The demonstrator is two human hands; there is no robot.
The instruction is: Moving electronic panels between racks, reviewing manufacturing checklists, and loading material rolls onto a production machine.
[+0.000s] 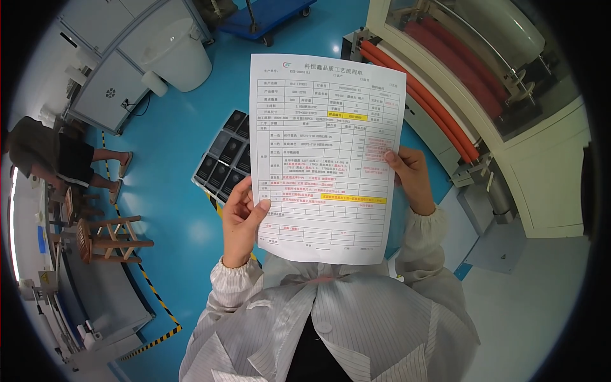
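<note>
A white printed sheet of paper [299,219] is held up between my two hands, its table of text facing me, with some red print and yellow highlighted strips. My left hand [240,219] pinches the lower left edge, thumb on the front and fingers behind. At the right edge, somewhat higher, my right hand [410,175] grips the sheet with the thumb in front. Behind the paper's left side, partly hidden, a stack of dark rectangular panels [226,149] rests low near the floor. My sleeves are pale, striped and gathered at the wrists.
At the right stands a cream machine [554,165] with long red rollers [414,95]. A blue trolley [273,16] is at the top, beside a white tub [178,60]. On the left are a wooden stool [105,239], a seated person [63,153] and yellow-black floor tape [149,286].
</note>
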